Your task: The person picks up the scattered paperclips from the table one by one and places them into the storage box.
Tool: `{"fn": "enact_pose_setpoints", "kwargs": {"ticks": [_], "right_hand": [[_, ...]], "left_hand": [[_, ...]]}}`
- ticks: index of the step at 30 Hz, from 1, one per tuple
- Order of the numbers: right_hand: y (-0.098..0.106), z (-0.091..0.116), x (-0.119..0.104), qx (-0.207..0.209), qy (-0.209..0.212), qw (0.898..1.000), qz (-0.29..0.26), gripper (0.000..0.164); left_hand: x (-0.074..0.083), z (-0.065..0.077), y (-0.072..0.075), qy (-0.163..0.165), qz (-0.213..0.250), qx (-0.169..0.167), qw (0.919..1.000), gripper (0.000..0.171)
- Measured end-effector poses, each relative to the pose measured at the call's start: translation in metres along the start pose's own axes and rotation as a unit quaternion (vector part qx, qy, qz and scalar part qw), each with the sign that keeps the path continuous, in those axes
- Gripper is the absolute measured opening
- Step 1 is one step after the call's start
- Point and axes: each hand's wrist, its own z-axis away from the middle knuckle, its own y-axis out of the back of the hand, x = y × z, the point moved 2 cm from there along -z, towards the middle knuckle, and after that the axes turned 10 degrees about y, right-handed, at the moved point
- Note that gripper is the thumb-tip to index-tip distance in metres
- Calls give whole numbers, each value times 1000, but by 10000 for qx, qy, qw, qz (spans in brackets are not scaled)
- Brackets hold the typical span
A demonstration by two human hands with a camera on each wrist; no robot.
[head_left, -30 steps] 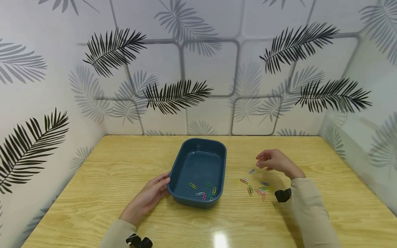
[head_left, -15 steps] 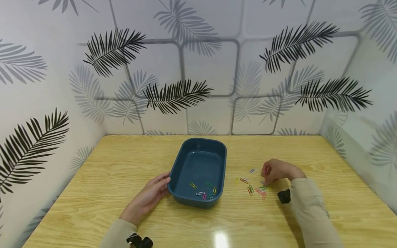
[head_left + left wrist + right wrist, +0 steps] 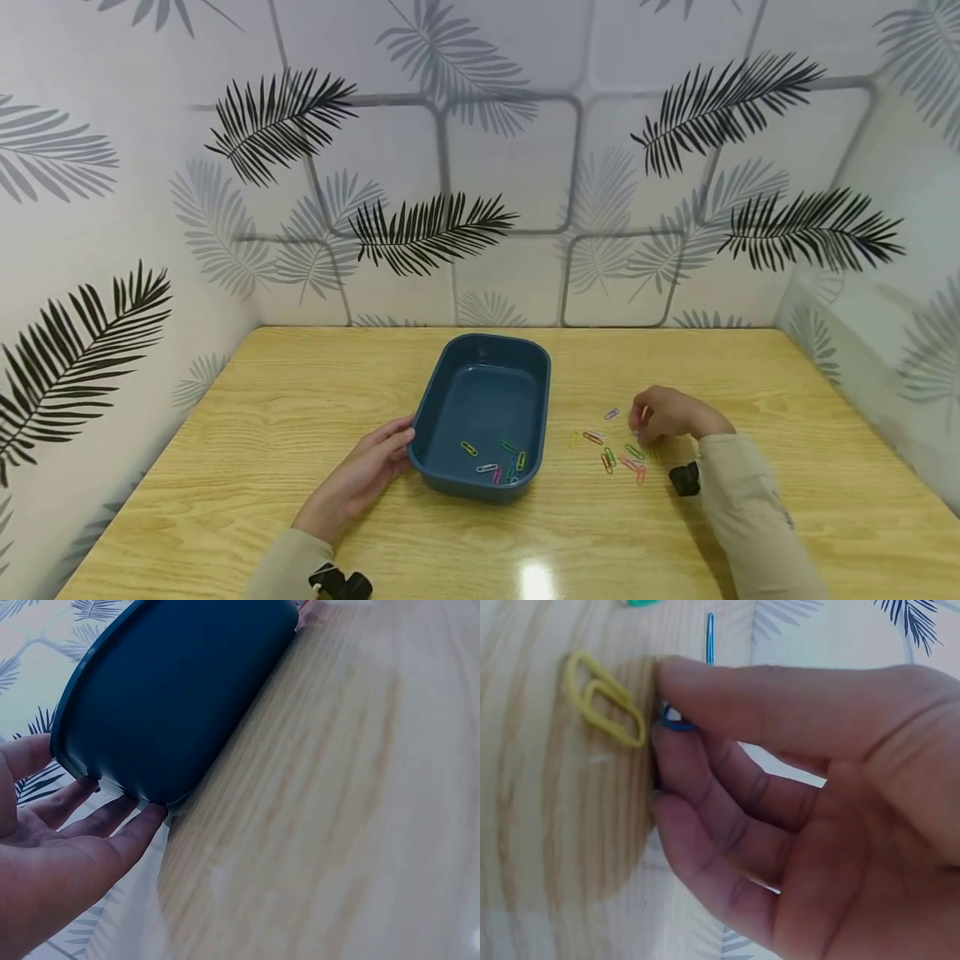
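A dark blue plastic tray (image 3: 483, 400) stands on the table with several coloured paper clips lying at its near end. My left hand (image 3: 367, 471) rests against its near left corner; in the left wrist view the thumb lies at the rim and the fingertips touch the outer wall. To the right of the tray, my right hand (image 3: 667, 414) is low over the table, pinching a blue paper clip (image 3: 679, 724) between thumb and index finger. A yellow paper clip (image 3: 606, 705) lies close to the fingertips in the right wrist view.
Loose paper clips are scattered between the tray and the right hand, among them a green one (image 3: 635, 452), a red one (image 3: 607, 463) and a light purple one (image 3: 612, 413). The wooden table (image 3: 315, 375) meets a leaf-patterned wall (image 3: 510, 275) at the back.
My right hand has come down toward the near side onto the scattered clips and now pinches a blue paper clip, slightly raised. The left hand and the tray have stayed in place.
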Motion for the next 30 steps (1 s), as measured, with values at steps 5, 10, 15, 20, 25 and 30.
{"fn": "enact_pose_setpoints", "kwargs": {"ticks": [5, 10, 15, 20, 25, 30], "right_hand": [[0, -2, 7, 126, 295, 9994, 114, 5], [0, -5, 8, 323, 445, 9981, 294, 3], [0, -7, 7, 539, 432, 9969, 380, 5], [0, -9, 3, 618, 467, 9964, 357, 5], [-1, -10, -2, 648, 546, 9959, 320, 4], [-3, -11, -11, 715, 670, 9949, 248, 3]], "left_hand": [[0, 0, 0, 17, 18, -10, 10000, 57], [1, 0, -1, 15, 22, -8, 10000, 58], [1, 0, 0, 24, 17, -23, 10000, 59], [0, 0, 0, 41, 11, -32, 10000, 60], [0, -1, 0, 52, -10, -1, 10000, 60], [0, 0, 1, 49, -21, 25, 10000, 59]]}}
